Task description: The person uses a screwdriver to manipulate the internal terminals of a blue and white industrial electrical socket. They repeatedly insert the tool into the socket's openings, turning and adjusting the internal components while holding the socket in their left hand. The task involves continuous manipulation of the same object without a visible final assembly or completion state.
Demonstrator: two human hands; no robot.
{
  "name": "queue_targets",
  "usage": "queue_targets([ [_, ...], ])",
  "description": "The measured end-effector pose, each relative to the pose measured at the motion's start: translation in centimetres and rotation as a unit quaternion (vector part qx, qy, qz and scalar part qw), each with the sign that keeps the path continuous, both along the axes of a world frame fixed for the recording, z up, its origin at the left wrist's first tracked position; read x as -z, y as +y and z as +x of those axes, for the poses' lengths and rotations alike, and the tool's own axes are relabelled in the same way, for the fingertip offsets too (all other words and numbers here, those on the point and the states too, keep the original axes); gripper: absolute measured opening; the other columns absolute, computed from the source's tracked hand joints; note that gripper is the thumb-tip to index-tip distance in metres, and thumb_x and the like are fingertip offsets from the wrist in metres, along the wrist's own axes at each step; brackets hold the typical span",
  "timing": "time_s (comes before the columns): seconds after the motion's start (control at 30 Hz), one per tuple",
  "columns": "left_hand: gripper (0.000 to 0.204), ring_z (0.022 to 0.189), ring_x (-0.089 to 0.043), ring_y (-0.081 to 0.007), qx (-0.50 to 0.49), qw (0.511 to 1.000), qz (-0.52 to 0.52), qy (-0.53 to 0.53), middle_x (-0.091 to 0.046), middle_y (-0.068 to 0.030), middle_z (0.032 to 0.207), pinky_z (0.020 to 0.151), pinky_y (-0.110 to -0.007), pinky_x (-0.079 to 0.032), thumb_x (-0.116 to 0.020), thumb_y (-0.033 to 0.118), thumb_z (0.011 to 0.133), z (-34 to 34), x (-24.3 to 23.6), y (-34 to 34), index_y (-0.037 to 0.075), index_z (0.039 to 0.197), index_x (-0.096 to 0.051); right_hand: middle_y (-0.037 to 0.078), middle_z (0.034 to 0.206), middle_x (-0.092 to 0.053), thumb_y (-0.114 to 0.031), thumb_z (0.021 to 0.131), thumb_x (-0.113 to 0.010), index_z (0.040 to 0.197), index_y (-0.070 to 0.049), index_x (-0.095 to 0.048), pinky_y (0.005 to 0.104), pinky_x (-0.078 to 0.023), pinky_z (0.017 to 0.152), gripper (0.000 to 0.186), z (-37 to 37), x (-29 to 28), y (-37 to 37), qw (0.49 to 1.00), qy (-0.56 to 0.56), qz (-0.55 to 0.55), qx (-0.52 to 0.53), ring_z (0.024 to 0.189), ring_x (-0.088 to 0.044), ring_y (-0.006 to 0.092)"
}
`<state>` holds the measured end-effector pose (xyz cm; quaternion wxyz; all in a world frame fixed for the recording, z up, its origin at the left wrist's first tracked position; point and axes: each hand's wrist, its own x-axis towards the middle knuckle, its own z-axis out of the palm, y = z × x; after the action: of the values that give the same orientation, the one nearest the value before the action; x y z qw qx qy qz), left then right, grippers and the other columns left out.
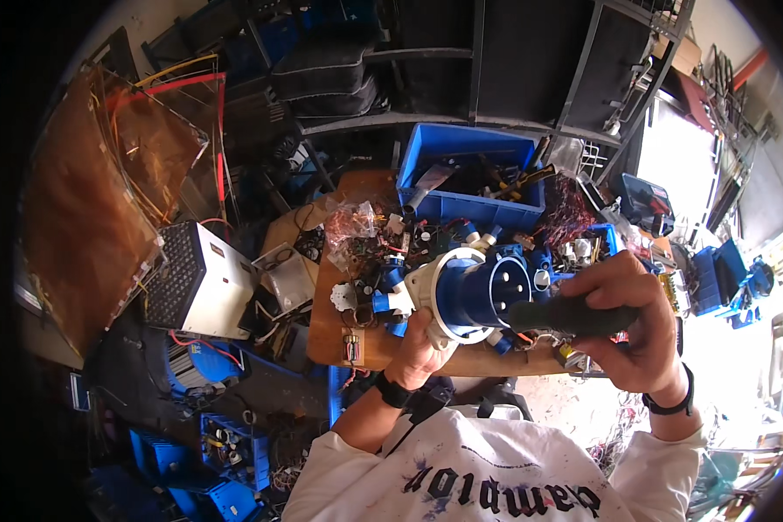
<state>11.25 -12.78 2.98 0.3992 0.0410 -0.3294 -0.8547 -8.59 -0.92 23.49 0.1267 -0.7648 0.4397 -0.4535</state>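
Note:
My left hand [415, 355] grips a large blue and white industrial plug [463, 294] by its white flange, low on its near side. The plug's round blue collar faces right, and several metal pins show inside it. My right hand [654, 335] is closed around a dark, elongated object [574, 317], fingers above and thumb below. That object's left end meets the plug's open face in this view; I cannot tell whether they touch. Both hands are above the wooden workbench [329, 326]. Smaller blue and white connectors [393, 291] lie just left of the plug.
A blue bin [470, 207] with tools stands at the back of the bench. Loose parts and wires crowd the surface. To the left are a white metal case [213, 291] and a brown sheet [87, 200]. A small blue crate [235, 448] sits lower left.

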Motion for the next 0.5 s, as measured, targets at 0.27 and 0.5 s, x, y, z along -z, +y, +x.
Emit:
queue_targets([
  [0.27,0.096,0.13,-0.051,-0.0275,-0.001,1.0,0.02,-0.017,-0.048,-0.0131,0.144,0.108,-0.048,-0.045,-0.067,0.065,0.079,-0.4,-1.7,0.0,0.006,0.147,-0.035,0.009,0.092,-0.055,-0.022,0.065,-0.09,0.111,-0.002,-0.064,0.0306,-0.044,0.065,0.057,0.5,0.1,0.4,0.981,0.076,-0.087,0.159,0.075,-0.053,0.0194],
  [0.5,0.098,0.132,-0.049,-0.028,0.031,0.999,0.042,-0.002,-0.046,-0.0125,0.146,0.11,-0.048,-0.042,-0.066,0.068,0.078,-1.2,-2.0,-0.3,0.007,0.148,-0.034,0.026,0.126,-0.058,0.017,0.074,-0.07,0.134,0.005,-0.044,0.0408,-0.049,0.1,0.067,-0.1,1.3,1.1,0.98,-0.201,-0.005,-0.013,0.115,-0.061,0.0318],
])
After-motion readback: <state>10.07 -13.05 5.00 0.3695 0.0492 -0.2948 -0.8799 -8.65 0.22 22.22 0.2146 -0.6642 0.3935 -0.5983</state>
